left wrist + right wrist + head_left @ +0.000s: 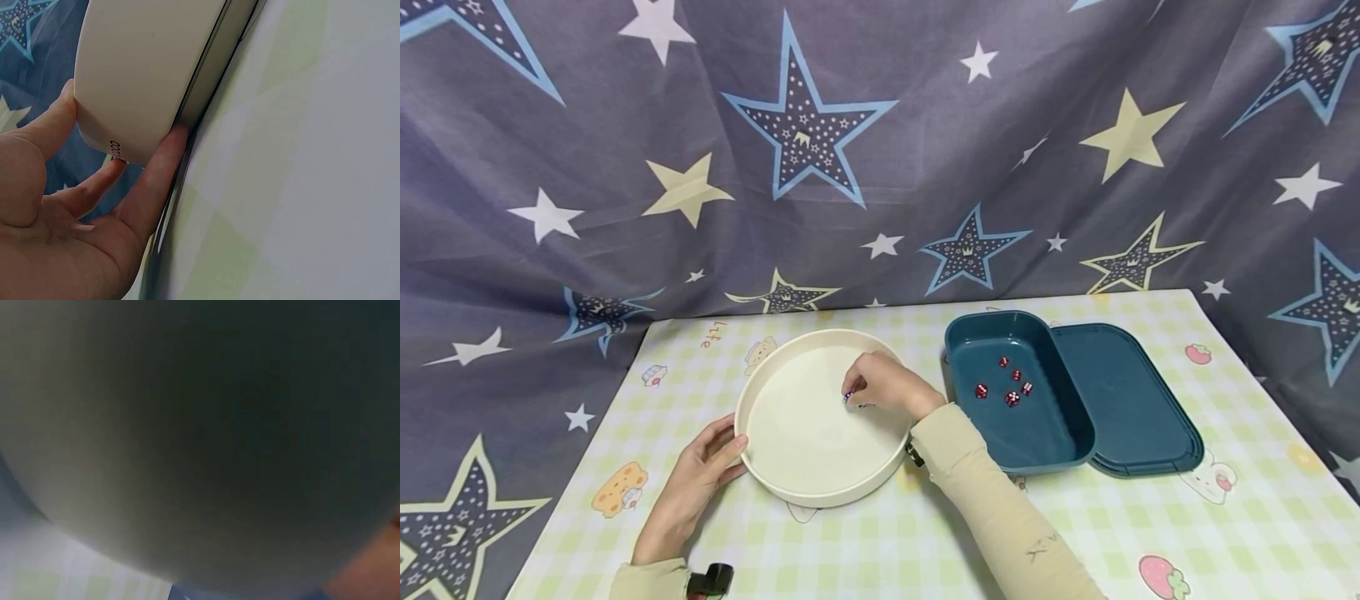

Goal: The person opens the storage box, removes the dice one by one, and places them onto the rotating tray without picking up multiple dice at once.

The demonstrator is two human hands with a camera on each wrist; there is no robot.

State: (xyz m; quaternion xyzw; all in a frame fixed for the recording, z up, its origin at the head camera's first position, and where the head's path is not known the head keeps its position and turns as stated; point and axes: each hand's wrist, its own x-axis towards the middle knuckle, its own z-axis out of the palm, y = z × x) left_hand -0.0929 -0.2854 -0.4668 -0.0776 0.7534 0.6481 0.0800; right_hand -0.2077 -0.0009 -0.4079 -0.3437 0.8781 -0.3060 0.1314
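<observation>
A round cream tray with a low rim sits on the table. My left hand grips its left rim, thumb on the rim's top. In the left wrist view, the fingers press the tray's outer wall and lower edge. Over the right part of the tray, my right hand pinches a small blue die at its fingertips. Something small and blue shows just under that hand, partly hidden. A blurred, dark surface fills most of the right wrist view.
Right of the tray stands a dark teal box with several red dice on its floor. Its teal lid lies beside it, to the right. Behind the checked tablecloth hangs a starry curtain.
</observation>
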